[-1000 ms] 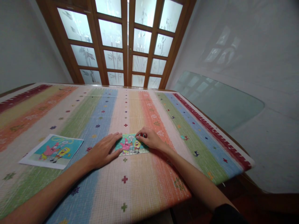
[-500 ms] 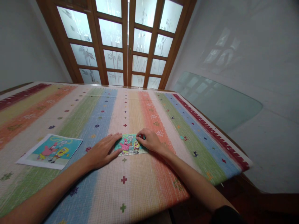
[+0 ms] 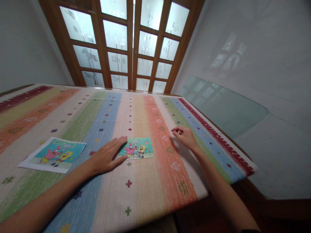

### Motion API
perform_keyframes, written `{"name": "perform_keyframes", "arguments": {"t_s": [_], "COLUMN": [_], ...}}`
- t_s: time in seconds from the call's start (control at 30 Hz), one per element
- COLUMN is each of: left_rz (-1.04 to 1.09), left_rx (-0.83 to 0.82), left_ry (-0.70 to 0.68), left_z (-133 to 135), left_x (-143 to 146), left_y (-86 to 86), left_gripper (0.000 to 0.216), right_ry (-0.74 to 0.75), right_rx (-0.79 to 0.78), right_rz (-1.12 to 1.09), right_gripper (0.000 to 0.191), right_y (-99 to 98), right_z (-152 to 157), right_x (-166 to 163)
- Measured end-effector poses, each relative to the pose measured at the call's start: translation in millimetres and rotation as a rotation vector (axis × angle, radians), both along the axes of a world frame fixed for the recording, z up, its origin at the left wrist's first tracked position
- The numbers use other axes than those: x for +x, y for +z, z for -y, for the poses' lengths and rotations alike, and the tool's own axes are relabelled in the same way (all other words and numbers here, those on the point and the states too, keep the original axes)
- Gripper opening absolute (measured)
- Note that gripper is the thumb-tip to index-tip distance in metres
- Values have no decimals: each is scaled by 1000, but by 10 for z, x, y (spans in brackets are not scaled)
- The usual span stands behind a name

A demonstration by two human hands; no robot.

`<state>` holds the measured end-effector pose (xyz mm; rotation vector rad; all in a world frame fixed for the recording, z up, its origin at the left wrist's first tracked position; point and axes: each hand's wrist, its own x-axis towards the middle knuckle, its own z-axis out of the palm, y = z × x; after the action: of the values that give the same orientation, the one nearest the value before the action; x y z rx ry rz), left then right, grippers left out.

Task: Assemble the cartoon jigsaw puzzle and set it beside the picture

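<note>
A small jigsaw puzzle [image 3: 141, 152] with a cartoon picture lies flat on the striped tablecloth in front of me. Near its upper right corner shows a small orange-toned patch; whether this is a gap or a printed detail I cannot tell. My left hand [image 3: 108, 157] rests flat with fingers stretched out, fingertips and thumb at the puzzle's left edge. To the right of the puzzle, apart from it, my right hand [image 3: 184, 137] is raised with its fingers curled into a pinch. Something small and dark reddish shows between those fingers, too small to name.
On the left lies a printed paper sheet [image 3: 54, 155] with a matching cartoon picture. The striped tablecloth [image 3: 150, 194] covers the table. Behind stand wooden doors [image 3: 132, 48] with frosted panes; a glass panel [image 3: 225, 103] is against the right wall.
My right hand has left the puzzle's upper right corner and moved right, over the tablecloth, uncovering that corner. The left hand stays at the puzzle's left edge.
</note>
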<state>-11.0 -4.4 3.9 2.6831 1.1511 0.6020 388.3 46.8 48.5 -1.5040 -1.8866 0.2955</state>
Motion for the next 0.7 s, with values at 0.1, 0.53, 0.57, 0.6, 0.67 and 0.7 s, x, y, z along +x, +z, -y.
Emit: {"name": "perform_keyframes", "arguments": {"t_s": [0.1, 0.53, 0.57, 0.6, 0.67, 0.7], "left_rz": [-12, -74, -79, -80, -73, -67], "left_rx": [-8, -6, -7, -6, -7, -8], "left_ry": [-9, -48, -47, -46, -45, -47], "left_z": [0, -38, -38, -38, -36, -35], "left_x": [-1, -68, -68, -68, -67, -66], "left_y": [14, -47, -48, -48, -44, -39], "left_gripper": [63, 76, 76, 76, 76, 76], "right_ry": [-146, -165, -149, -137, -121, -114], "right_rx": [19, -94, -96, -99, -109, -118], "right_rz": [112, 283, 273, 262, 233, 215], "right_gripper": [23, 29, 29, 29, 27, 26], "right_y": [-2, -237, -242, -242, -229, -219], "right_z": [85, 383, 388, 390, 385, 379], "right_x": [332, 837, 832, 827, 818, 815]}}
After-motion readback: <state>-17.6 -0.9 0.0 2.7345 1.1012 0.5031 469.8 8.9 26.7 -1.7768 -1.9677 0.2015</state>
